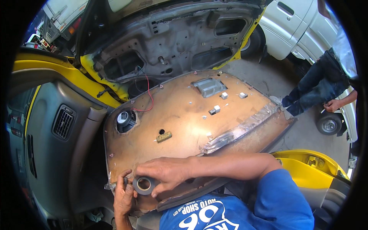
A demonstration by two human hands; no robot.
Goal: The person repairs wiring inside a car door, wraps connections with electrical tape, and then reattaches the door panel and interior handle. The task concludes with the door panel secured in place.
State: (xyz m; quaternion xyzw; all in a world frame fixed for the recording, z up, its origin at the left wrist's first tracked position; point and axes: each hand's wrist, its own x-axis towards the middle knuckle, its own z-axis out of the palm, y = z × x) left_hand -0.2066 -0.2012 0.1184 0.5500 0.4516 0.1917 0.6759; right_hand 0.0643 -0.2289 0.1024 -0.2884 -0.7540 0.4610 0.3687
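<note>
My right hand (165,172) is closed on a roll of dark tape (138,188) with a tan core, over the lower left of a tan door panel (184,115). My left hand (124,193) is just left of the roll, fingers curled around something small and dark I cannot make out, beside the panel's edge. A black round speaker (126,122) with red and teal wires sits in the panel's upper left. A yellowish block (164,136), small pale clips, a grey recessed piece (210,87) and crinkled silver strip (241,128) are on it.
A yellow door (168,46) with bare inner metal stands behind the panel. A grey dashboard (57,149) is at left, yellow bodywork (306,165) at right. A white vehicle (291,23) is beyond. Another person (322,84) stands at the panel's far right, a hand lowered.
</note>
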